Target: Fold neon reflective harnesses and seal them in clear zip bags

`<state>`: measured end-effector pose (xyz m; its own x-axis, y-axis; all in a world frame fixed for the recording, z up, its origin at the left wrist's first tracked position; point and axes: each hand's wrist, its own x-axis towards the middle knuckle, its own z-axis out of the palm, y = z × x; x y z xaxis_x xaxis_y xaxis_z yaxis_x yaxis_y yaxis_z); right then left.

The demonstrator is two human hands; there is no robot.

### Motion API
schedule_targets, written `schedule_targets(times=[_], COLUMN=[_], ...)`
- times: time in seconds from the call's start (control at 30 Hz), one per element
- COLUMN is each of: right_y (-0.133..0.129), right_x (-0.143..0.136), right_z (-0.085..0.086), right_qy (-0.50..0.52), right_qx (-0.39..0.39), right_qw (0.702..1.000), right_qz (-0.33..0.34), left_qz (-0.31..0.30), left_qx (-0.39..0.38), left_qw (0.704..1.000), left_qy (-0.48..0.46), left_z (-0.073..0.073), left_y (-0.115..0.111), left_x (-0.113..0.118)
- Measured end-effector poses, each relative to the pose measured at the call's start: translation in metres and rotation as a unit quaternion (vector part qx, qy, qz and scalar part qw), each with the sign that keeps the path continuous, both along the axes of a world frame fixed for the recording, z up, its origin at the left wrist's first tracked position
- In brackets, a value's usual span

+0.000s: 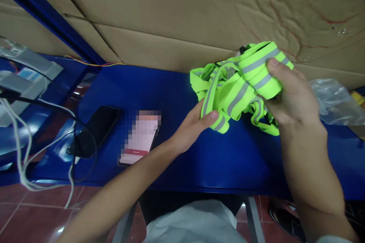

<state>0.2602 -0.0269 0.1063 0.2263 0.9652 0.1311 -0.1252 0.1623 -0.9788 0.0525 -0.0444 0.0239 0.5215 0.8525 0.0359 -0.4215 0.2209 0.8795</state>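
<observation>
A bundle of neon-yellow reflective straps (238, 97) with grey stripes is held over the blue table (176, 174). My right hand (296, 91) grips a folded, looped part of the straps, its thumb pressed on the outer band. Lower and to the left, my left hand (196, 123) pinches another fold between thumb and fingers. Loose loops hang between and behind both hands. Small black parts, perhaps buckles, show among the straps. The fingers of my right hand are mostly hidden behind the bundle.
A lit phone (141, 136) and a dark phone (97, 131) lie left on the table. White and black cables (19, 140) run from grey power strips (31, 72). Cardboard (159, 15) walls the back. A clear plastic bag (336, 100) lies at right.
</observation>
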Motion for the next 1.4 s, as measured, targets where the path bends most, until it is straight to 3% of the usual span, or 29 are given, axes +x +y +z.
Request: schedule_targets(times=[0.1, 0.17, 0.47, 0.73, 0.93, 1.2, 1.4], right_y=[-0.003, -0.004, 0.005, 0.009, 0.009, 0.012, 0.014], right_x=[0.006, 0.009, 0.020, 0.025, 0.027, 0.020, 0.017], right_z=[0.007, 0.010, 0.010, 0.008, 0.009, 0.003, 0.004], right_qy=[-0.002, -0.005, -0.010, 0.029, 0.014, 0.050, 0.043], right_qx=[0.006, 0.005, -0.007, -0.008, -0.005, -0.005, -0.006], right_qw=[1.000, 1.000, 1.000, 1.000, 1.000, 0.999, 0.998], right_qz=[0.010, 0.025, -0.014, -0.005, -0.003, 0.021, 0.041], left_qz=[0.074, 0.092, 0.103, -0.017, 0.070, -0.058, -0.140], left_qx=[0.045, 0.051, -0.028, -0.111, -0.064, -0.113, -0.100], left_qw=[0.994, 0.991, 0.992, 0.994, 0.995, 0.990, 0.981], left_qy=[0.062, 0.083, 0.067, -0.002, 0.039, -0.057, -0.092], left_z=[-0.001, 0.000, 0.011, 0.014, 0.012, 0.009, 0.011], left_y=[-0.003, -0.003, 0.000, 0.002, 0.002, 0.006, 0.005], left_x=[0.003, 0.004, -0.004, -0.006, -0.004, -0.012, -0.019])
